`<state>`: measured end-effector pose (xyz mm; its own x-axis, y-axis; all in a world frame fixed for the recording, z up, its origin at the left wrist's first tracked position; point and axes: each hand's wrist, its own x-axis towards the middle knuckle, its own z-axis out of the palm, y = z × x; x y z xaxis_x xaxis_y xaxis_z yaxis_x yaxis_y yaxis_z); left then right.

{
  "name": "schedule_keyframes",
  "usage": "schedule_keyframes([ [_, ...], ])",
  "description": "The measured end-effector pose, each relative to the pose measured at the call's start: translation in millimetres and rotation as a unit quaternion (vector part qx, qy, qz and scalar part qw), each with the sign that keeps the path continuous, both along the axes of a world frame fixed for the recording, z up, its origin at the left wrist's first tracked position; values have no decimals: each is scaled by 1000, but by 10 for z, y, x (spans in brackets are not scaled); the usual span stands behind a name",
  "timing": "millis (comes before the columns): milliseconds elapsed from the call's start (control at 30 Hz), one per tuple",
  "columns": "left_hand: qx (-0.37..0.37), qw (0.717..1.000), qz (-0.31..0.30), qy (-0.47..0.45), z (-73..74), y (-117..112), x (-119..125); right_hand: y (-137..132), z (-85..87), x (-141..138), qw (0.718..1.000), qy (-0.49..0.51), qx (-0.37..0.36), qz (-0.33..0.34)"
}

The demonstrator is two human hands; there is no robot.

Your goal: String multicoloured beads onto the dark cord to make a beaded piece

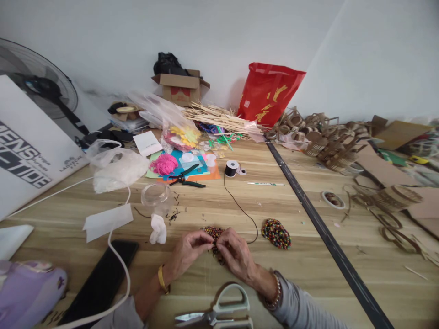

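Observation:
Between my hands lies a bunch of small multicoloured beads point(211, 231), strung together. My left hand point(188, 251) pinches at the bunch's left side, thumb against fingertips. From the other side, my right hand point(236, 253) is closed with its fingertips on the same beads; the exact spot held is partly hidden. A second coil of strung beads point(276, 234) rests on the table to the right. Thin black cord runs from a spool point(231, 168) toward my right hand. Close to me lie scissors point(226, 306) with pale handles.
Black-handled pliers point(187, 178) lie on coloured sheets beside pink yarn point(164, 163). A clear round container point(156, 195) and a crumpled white tissue point(158, 229) stand left. A white cable point(118, 260) crosses a black slab point(103, 278). Woven baskets point(338, 148) crowd the right.

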<state>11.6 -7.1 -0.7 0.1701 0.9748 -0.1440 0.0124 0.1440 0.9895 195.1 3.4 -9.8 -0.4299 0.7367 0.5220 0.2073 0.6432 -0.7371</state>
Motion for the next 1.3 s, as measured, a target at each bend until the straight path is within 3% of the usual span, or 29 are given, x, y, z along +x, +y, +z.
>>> schedule_keyframes([
  [767,-7,1000,0,-27,-62,-3,21,4,-15,-7,1000,-12,0,6],
  [1300,-9,1000,-8,-21,-5,-2,24,9,-24,-11,1000,-8,-14,18],
])
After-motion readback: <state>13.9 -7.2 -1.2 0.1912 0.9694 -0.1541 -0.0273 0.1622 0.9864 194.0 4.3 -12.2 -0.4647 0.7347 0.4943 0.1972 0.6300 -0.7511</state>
